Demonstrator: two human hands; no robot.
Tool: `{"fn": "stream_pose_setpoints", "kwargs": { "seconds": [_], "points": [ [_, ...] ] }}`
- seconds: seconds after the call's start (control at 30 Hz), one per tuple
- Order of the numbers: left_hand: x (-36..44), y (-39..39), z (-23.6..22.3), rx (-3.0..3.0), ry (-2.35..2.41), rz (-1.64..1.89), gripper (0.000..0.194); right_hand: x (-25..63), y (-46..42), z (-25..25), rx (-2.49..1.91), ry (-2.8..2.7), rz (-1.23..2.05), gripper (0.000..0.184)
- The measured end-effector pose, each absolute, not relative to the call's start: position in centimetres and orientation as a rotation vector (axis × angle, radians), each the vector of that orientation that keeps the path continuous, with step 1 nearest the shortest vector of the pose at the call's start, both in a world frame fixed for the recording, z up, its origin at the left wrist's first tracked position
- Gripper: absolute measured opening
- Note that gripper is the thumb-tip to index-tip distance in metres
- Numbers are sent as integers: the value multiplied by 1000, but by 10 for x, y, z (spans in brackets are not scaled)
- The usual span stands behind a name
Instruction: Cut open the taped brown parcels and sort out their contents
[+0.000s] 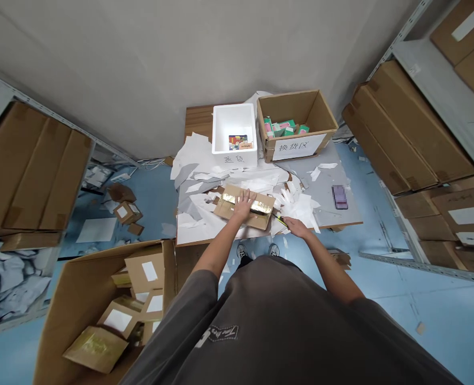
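A small cardboard box (230, 193) with shiny tape along its top lies on the table, and a dark gap shows along the taped seam. Across the middle of it my left hand (243, 204) lies flat, fingers stretched out, pressing on the top. My right hand (297, 227) is closed around a yellow-and-black box cutter (281, 220). The cutter points left at the box's right end; whether its tip touches the cardboard I cannot tell. Crumpled white paper (299, 206) lies around the box.
Behind stand a white foam bin (234, 160) with small packets and a cardboard carton (329, 130) holding green-and-pink boxes. A phone (340, 197) lies at right on the table (329, 216). A large carton (66, 299) of parcels stands at lower left. Shelves with boxes flank both sides.
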State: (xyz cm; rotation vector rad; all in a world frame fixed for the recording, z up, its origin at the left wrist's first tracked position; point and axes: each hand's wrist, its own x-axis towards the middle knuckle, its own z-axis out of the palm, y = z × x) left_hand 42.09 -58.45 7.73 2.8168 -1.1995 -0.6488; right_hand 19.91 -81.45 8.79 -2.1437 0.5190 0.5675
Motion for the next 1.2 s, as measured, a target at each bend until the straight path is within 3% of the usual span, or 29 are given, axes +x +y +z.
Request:
{"fn": "stream_pose_setpoints", "kwargs": {
  "seconds": [0.13, 0.67, 0.77, 0.93, 1.07, 1.2],
  "points": [
    [428, -582, 75, 2760, -1271, -604, 106, 204, -795, 97, -2349, 448, 535, 39],
    [444, -574, 60, 2691, -1408, -370, 98, 244, -745, 102, -2744, 514, 718, 47],
    [444, -575, 63, 2696, -1384, -425, 100, 232, -756, 99, -2699, 628, 681, 47],
    [443, -577, 67, 2710, -1361, -479, 107, 173, -819, 101, -2432, 1272, 506, 47],
    [443, -579, 66, 2706, -1313, -406, 107, 172, -811, 87, -2336, 1049, 306, 42],
    [460, -569, 74, 2651, -1361, -457, 102, 209, -742, 61, -2007, 944, 139, 50]
  ]
}}
